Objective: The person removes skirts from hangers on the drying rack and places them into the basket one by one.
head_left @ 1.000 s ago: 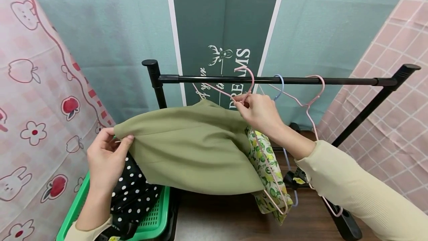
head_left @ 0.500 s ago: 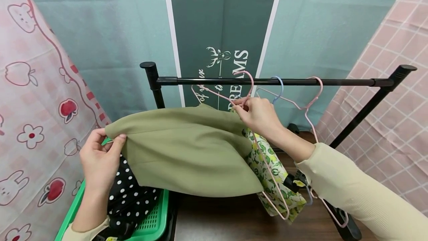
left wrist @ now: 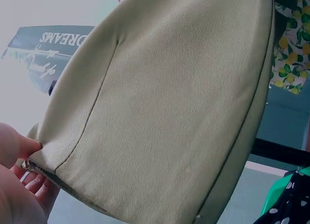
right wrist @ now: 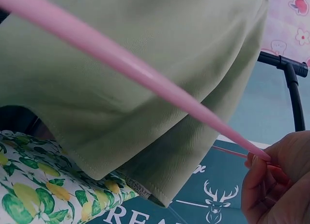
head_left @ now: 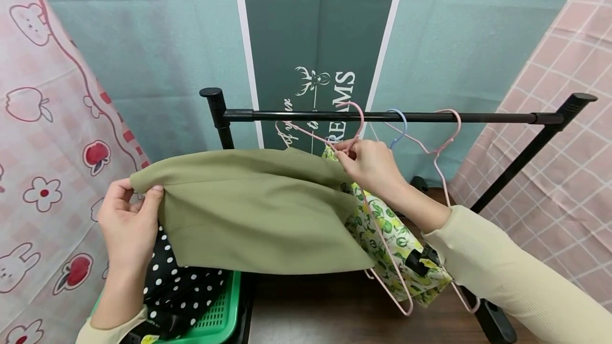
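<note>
An olive green skirt stretches sideways below the rail in the head view. My left hand pinches its upper left corner between thumb and fingers. A pink hanger slants at the skirt's right end, and my right hand pinches it just under the hook. The hook is up at the black rail. The skirt hides part of the hanger's bottom bar. In the right wrist view the hanger's arm crosses in front of the skirt, whose hem end hangs loose.
A lemon-print garment hangs behind the skirt. A blue hanger and another pink hanger are on the rail at right. At lower left, a green basket contains a black polka-dot garment. Patterned curtains surround the rack.
My left hand has moved left and drawn the skirt's left end with it. My right hand stays at the hanger's neck. The lemon-print garment's lower end has swung right.
</note>
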Demonstrator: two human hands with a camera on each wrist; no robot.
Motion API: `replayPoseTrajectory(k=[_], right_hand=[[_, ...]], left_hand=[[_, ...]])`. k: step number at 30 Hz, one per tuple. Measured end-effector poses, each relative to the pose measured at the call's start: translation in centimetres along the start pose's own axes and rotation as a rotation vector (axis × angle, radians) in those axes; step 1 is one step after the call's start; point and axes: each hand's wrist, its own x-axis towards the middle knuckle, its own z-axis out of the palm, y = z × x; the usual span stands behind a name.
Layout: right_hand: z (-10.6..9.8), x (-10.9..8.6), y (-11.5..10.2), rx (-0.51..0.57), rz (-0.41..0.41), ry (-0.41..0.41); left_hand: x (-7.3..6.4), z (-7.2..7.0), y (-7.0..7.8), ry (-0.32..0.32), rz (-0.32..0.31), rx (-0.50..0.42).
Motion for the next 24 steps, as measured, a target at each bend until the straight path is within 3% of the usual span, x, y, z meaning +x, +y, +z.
replayPoseTrajectory(k=[10, 14, 21, 24], right_hand=[[-0.1, -0.1, -0.2, 0.006, 0.032, -0.027], [-0.1, 0.0, -0.1, 0.012, 0.035, -0.029], [-0.2, 0.0, 0.0, 0.018, 0.015, -0.029], [-0.2, -0.1, 0.0, 0.021, 0.014, -0.033]], left_hand=[[0.4, -0.6, 0.4, 0.046, -0.023, -0.101], [0.7, -0.8, 0.7, 0.047, -0.03, -0.116], [1.2, -1.1, 1.4, 0.057, -0.042, -0.061], [1.4, -1.2, 1.5, 0.075, -0.05, -0.088]])
